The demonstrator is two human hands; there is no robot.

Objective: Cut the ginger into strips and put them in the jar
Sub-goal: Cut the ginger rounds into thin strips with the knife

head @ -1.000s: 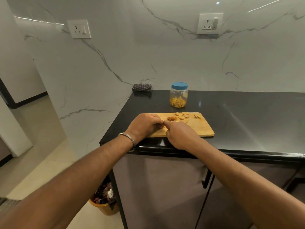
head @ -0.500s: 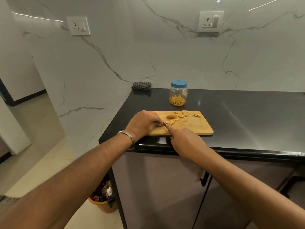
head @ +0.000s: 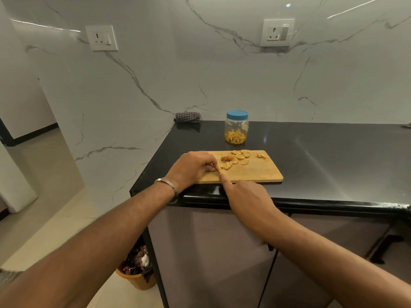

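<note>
Left hand (head: 193, 166) curled, pinning ginger slices (head: 225, 166) at its fingertips on cutting board (head: 253, 172). Right hand (head: 246, 196) grips a mostly hidden knife, forefinger extended. Ginger likely light, firm, slippery; pin flat. Jar (head: 236, 127) beyond.

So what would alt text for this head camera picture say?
Two hands cut ginger slices on a wooden cutting board on a black counter: the left hand steadies a piece, the right hand grips a mostly hidden knife. Behind stands a blue-lidded jar holding strips.
</note>
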